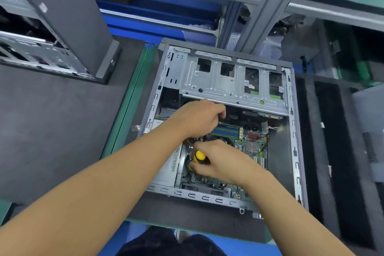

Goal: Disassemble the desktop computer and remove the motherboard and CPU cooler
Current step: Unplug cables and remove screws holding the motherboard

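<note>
Doing now: I think this is the step of loosening a screw on the CPU cooler. The cooler seems to sit under both hands and is mostly hidden.
Computer: the grey metal computer case (295, 151) lies open on its side in the middle of the bench.
Board: the green motherboard (251, 145) is inside the case and not yet out. It shows at 3 o'clock from the hands.
Right hand: the right hand (222, 162) pinches the yellow and black screwdriver (199, 157) with bent fingers. The tool sits at the 9 o'clock side of this hand and points down into the case.
Left hand: the left hand (199, 118) is at 12 o'clock from the right hand and close to it. Its arm comes in from 7 o'clock. Its fingers curl down into the case, and I cannot tell if they hold anything.
Next move: I think the tip must stay straight in the screw while the handle is turned. Then the other screws and the plugs need undoing.
Nearby: a silver metal drive cage (228, 81) fills the 12 o'clock end of the case.
</note>
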`<state>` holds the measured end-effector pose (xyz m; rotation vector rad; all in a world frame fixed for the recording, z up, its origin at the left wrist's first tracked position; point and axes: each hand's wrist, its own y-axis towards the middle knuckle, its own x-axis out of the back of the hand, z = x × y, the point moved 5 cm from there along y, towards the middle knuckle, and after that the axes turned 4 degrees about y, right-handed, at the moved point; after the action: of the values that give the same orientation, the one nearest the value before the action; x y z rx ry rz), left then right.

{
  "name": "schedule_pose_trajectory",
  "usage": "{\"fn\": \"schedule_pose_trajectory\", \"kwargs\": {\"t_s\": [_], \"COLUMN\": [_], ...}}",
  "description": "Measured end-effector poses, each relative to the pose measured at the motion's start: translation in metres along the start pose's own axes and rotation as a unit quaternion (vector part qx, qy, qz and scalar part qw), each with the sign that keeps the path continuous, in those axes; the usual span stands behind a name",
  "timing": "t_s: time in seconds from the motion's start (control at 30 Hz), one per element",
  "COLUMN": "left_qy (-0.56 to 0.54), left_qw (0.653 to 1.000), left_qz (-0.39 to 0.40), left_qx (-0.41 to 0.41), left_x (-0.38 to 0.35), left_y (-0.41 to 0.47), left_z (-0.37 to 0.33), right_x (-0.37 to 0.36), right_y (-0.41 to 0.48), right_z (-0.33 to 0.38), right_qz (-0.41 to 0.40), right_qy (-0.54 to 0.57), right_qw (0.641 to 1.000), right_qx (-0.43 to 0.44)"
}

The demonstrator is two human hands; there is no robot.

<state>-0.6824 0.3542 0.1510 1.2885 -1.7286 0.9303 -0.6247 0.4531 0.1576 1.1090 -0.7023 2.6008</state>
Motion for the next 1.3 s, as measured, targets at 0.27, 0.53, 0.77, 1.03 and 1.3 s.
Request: {"fn": "schedule_pose_trajectory", "kwargs": {"t_s": [0.27, 0.53, 0.77, 1.03, 1.3], "left_qy": [-0.001, 0.000, 0.002, -0.119, -0.291], "left_qw": [1.000, 1.000, 1.000, 0.993, 0.941], "left_qz": [-0.004, -0.005, -0.013, 0.009, 0.173], "left_qx": [0.000, 0.000, -0.007, -0.003, -0.031], "left_x": [0.002, 0.000, 0.001, 0.014, 0.049], "left_y": [0.000, 0.001, 0.001, -0.011, -0.074], "left_z": [0.000, 0.001, 0.000, -0.006, 0.002], "right_x": [0.005, 0.003, -0.001, -0.008, -0.003], "right_y": [-0.001, -0.003, -0.002, 0.003, 0.000], "right_z": [-0.003, -0.005, 0.001, 0.023, 0.025], "right_qz": [-0.003, 0.006, 0.002, 0.039, 0.118], "right_qy": [0.027, 0.037, 0.004, -0.020, -0.020], "right_qw": [1.000, 0.999, 1.000, 0.999, 0.993], "right_qx": [-0.004, -0.008, 0.007, -0.002, -0.015]}}
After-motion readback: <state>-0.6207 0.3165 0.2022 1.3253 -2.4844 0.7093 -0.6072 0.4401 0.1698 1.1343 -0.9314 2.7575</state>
